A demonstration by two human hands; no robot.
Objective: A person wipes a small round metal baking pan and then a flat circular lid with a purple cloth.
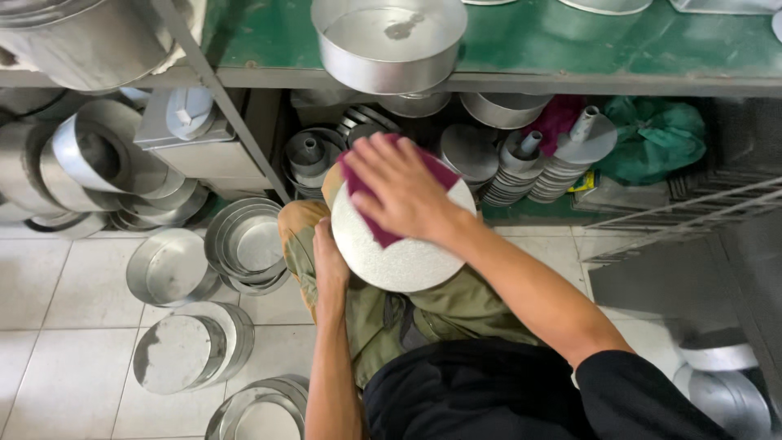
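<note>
the right hand [405,189] pressed a maroon pad [383,232] flat on the round metal disc [399,257] over the knee, the left hand [330,265] clamping its 9 o'clock edge, mid-scrub; next likely calls for turning the disc.

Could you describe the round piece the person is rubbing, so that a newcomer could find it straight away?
Start at the green-topped bench and look below its edge to the person's knee. There a pale round disc rests, steadied from beneath by the left hand, while the right hand presses a maroon scouring pad on it. Unlike the shiny pans on the floor tiles, it is matte and whitish.
</note>
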